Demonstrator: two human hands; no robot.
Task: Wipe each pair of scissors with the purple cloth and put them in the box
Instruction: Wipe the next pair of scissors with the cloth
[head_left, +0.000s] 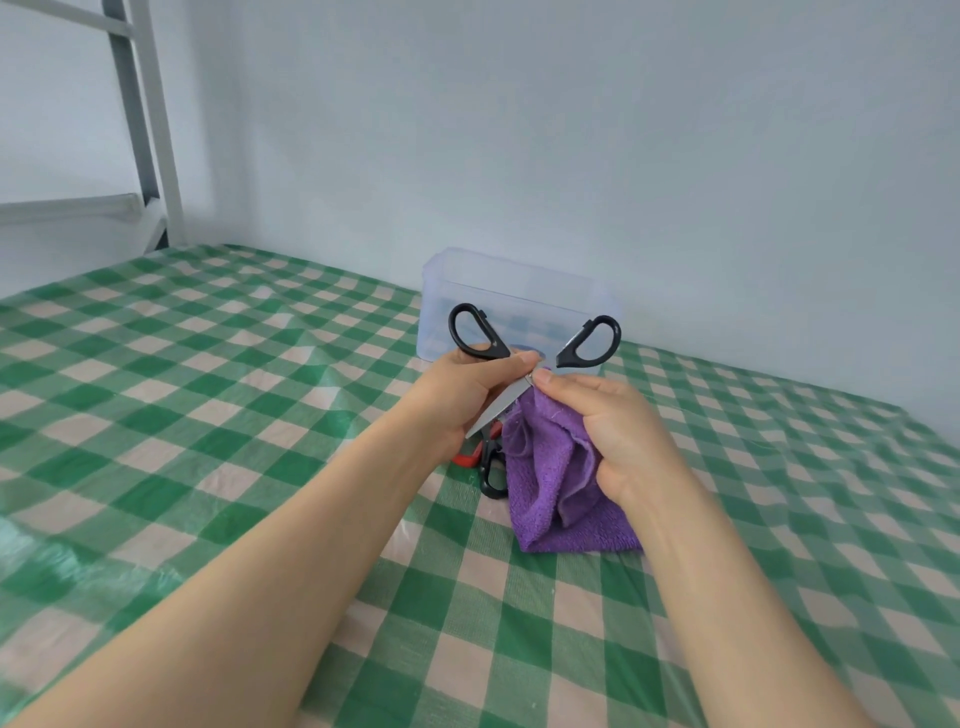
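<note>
A: Roughly how far in?

B: Early or middle, at a guess. Mid-wipe on the black-handled scissors (478, 332), not yet boxed. Just beyond both hands, the clear box (519, 291); can't tell whether anything lies inside. Under the hands, on the checked cloth (260, 415), at least one more pair waiting: a red handle (467, 457) plus a black loop (491, 475).

A: And the hands?

B: Gripping with the left hand (467, 395), fingers curled round one blade below the handle, scissors spread wide, loops pointing up and away. Bunching the purple cloth (550, 478) in the right hand (618, 431) — thumb and forefinger pinching it against the other blade right by the pivot, the rest hanging below the palm.
</note>
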